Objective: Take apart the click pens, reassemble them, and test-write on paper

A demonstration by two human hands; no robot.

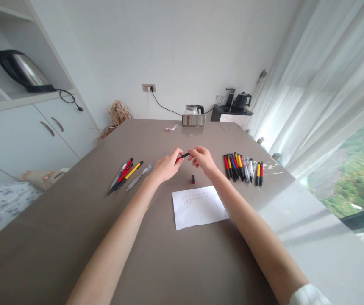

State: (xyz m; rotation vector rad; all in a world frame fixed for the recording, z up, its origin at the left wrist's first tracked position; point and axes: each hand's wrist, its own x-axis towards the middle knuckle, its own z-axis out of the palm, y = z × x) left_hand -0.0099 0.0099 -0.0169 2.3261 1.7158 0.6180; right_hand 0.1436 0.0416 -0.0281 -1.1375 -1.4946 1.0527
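Above the middle of the table, my left hand [168, 166] is closed round the red barrel of a red and black pen [181, 157]. The fingertips of my right hand [201, 158] pinch the pen's black end, so both hands are on it. Below them on the table lies a short black piece with a red end [193, 179], perhaps a pen part. Nearer to me is a white sheet of paper [197, 209] with faint marks in rows. To the left of my left hand a clear pen [139, 177] lies by itself.
Several red, yellow and clear pens [124, 176] lie at the left. A row of many-coloured pens [239, 166] is at the right. A phone [193, 120] stands at the far edge before a glass pot [193, 109]. Beside it lies a small red and white item [171, 128].
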